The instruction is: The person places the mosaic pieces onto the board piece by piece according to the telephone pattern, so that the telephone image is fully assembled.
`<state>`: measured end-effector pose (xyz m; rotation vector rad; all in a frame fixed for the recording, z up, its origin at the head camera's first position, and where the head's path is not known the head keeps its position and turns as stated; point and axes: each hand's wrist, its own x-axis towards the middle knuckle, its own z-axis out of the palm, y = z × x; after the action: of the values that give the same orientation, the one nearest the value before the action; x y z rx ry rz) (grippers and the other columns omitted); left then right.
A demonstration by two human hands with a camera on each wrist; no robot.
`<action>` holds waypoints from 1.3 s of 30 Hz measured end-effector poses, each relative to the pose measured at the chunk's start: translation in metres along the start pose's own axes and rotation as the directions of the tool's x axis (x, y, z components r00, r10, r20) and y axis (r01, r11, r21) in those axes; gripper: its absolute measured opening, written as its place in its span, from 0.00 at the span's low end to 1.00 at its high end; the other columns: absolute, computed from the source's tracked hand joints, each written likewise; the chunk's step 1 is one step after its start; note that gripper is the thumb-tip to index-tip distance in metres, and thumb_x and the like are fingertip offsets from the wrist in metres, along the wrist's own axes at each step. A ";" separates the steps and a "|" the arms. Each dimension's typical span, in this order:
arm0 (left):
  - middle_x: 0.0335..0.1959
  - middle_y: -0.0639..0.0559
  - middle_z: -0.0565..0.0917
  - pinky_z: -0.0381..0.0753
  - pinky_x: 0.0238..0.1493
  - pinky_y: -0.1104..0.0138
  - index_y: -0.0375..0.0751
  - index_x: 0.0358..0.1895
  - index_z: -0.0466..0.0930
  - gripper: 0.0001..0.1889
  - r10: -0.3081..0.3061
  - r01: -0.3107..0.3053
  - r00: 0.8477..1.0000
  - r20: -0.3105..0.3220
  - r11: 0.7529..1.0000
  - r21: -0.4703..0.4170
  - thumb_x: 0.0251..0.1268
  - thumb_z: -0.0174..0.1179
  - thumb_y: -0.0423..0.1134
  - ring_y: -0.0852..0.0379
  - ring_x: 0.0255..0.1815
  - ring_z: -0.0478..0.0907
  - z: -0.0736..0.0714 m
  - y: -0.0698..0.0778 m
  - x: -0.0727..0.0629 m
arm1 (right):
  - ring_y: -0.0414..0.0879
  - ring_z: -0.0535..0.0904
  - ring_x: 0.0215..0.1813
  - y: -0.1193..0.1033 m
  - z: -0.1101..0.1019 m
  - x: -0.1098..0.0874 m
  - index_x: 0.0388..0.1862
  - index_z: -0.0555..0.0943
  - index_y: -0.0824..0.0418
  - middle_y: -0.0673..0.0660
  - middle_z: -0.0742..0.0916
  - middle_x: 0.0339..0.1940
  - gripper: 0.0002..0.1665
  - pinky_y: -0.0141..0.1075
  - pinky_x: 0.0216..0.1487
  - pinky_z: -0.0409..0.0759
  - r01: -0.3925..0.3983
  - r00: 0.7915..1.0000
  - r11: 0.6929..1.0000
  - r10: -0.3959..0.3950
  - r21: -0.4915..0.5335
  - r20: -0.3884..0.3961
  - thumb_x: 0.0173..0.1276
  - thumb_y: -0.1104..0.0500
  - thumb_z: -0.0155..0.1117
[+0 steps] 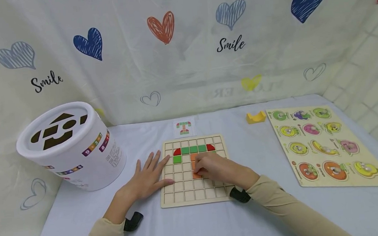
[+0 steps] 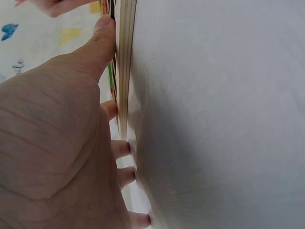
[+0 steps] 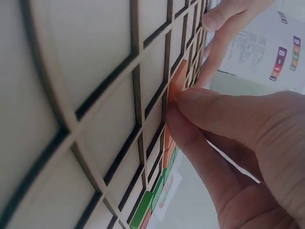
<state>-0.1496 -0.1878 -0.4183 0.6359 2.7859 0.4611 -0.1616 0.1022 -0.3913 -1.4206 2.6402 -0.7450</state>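
Observation:
A wooden grid board [image 1: 178,196] lies flat on the white cloth. Red quarter-round tiles [image 1: 177,152] end a row of green tiles [image 1: 193,149] near its top, with a light green tile [image 1: 177,159] below the left one. Between thumb and forefinger, my right hand [image 1: 213,166] pinches an orange square tile [image 3: 178,78] low over the middle column. Other orange tiles [image 1: 193,157] above it are partly covered by that hand. My left hand [image 1: 148,177] rests with fingers spread at the board's left side, its thumb and forefinger on the edge.
Behind the board lies a small card [image 1: 184,128] picturing a T-shaped tile pattern. A large white bucket [image 1: 112,158] with shaped slots in its lid stands at left. Toward the right are a yellow notched block [image 1: 256,117] and a wooden fruit puzzle board [image 1: 341,183].

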 end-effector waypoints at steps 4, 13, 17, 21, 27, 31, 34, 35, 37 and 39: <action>0.86 0.35 0.45 0.32 0.73 0.25 0.47 0.86 0.51 0.46 -0.001 0.001 1.000 0.005 1.000 0.002 0.75 0.55 0.67 0.33 0.86 0.36 0.000 0.001 0.000 | 0.41 0.85 0.44 0.005 -0.007 -0.005 0.43 0.92 0.64 0.52 0.90 0.41 0.07 0.30 0.49 0.83 -0.012 0.998 0.997 0.008 0.079 0.055 0.68 0.70 0.72; 0.86 0.35 0.45 0.32 0.73 0.25 0.46 0.86 0.51 0.46 0.011 -0.011 1.000 0.000 1.000 0.015 0.75 0.55 0.67 0.32 0.86 0.36 -0.001 0.003 0.001 | 0.37 0.85 0.45 0.027 -0.042 -0.038 0.47 0.91 0.62 0.52 0.90 0.44 0.09 0.35 0.51 0.85 -0.087 0.990 0.968 0.057 0.234 0.132 0.72 0.69 0.68; 0.86 0.35 0.45 0.32 0.73 0.25 0.46 0.86 0.51 0.47 0.009 -0.009 1.000 0.001 1.000 0.016 0.75 0.55 0.67 0.32 0.86 0.36 -0.001 0.003 0.001 | 0.39 0.84 0.45 0.035 -0.054 -0.054 0.46 0.91 0.59 0.49 0.89 0.42 0.10 0.39 0.51 0.85 -0.133 0.983 0.969 0.101 0.208 0.156 0.70 0.69 0.70; 0.86 0.35 0.45 0.32 0.73 0.25 0.45 0.86 0.51 0.47 0.010 -0.010 1.000 0.002 1.000 0.014 0.75 0.55 0.67 0.32 0.86 0.36 -0.001 0.003 0.001 | 0.41 0.83 0.45 0.041 -0.060 -0.069 0.45 0.91 0.57 0.46 0.89 0.42 0.11 0.41 0.52 0.85 -0.183 0.971 0.963 0.147 0.197 0.188 0.68 0.69 0.72; 0.86 0.35 0.45 0.32 0.73 0.25 0.45 0.86 0.51 0.46 0.010 -0.010 1.000 0.003 1.000 0.009 0.75 0.55 0.66 0.32 0.86 0.36 -0.001 0.003 0.000 | 0.41 0.83 0.44 0.049 -0.060 -0.087 0.44 0.91 0.54 0.43 0.87 0.41 0.12 0.38 0.51 0.85 -0.241 0.955 0.948 0.194 0.208 0.223 0.65 0.68 0.76; 0.86 0.34 0.45 0.33 0.73 0.25 0.45 0.86 0.52 0.46 0.011 -0.011 1.000 0.001 1.000 0.014 0.75 0.56 0.66 0.32 0.86 0.37 -0.001 0.003 0.000 | 0.40 0.83 0.43 0.053 -0.058 -0.093 0.43 0.91 0.55 0.44 0.87 0.40 0.11 0.38 0.50 0.85 -0.230 0.961 0.950 0.188 0.210 0.203 0.64 0.68 0.77; 0.86 0.34 0.46 0.33 0.73 0.25 0.45 0.85 0.52 0.46 0.010 -0.010 1.000 -0.002 1.000 0.007 0.75 0.56 0.66 0.31 0.86 0.37 -0.001 0.003 -0.001 | 0.40 0.83 0.42 0.054 -0.058 -0.094 0.42 0.91 0.55 0.44 0.87 0.39 0.11 0.37 0.49 0.85 -0.227 0.963 0.951 0.188 0.212 0.192 0.64 0.68 0.77; 0.86 0.34 0.46 0.33 0.73 0.25 0.45 0.85 0.52 0.46 0.009 -0.009 1.000 -0.003 1.000 0.003 0.75 0.56 0.66 0.31 0.86 0.37 -0.001 0.003 -0.001 | 0.40 0.83 0.42 0.054 -0.058 -0.094 0.42 0.91 0.55 0.44 0.87 0.39 0.11 0.37 0.48 0.86 -0.228 0.963 0.950 0.189 0.213 0.190 0.64 0.68 0.77; 0.86 0.34 0.46 0.33 0.73 0.25 0.45 0.85 0.52 0.46 0.007 -0.007 1.000 -0.005 1.000 0.000 0.74 0.56 0.66 0.31 0.86 0.37 -0.001 0.003 -0.001 | 0.40 0.83 0.42 0.054 -0.057 -0.093 0.43 0.91 0.56 0.44 0.86 0.40 0.11 0.37 0.49 0.86 -0.244 0.960 0.945 0.202 0.219 0.196 0.64 0.68 0.77; 0.86 0.34 0.46 0.32 0.73 0.25 0.45 0.85 0.52 0.47 0.006 -0.006 1.000 -0.005 1.000 -0.002 0.74 0.56 0.66 0.31 0.86 0.37 -0.001 0.003 -0.002 | 0.39 0.83 0.42 0.054 -0.057 -0.093 0.43 0.91 0.56 0.45 0.86 0.40 0.11 0.36 0.48 0.86 -0.256 0.956 0.941 0.213 0.222 0.199 0.64 0.68 0.77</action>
<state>-0.1475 -0.1865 -0.4163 0.6443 2.7884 0.4669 -0.1650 0.2231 -0.3807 -1.0327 2.4271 -0.8434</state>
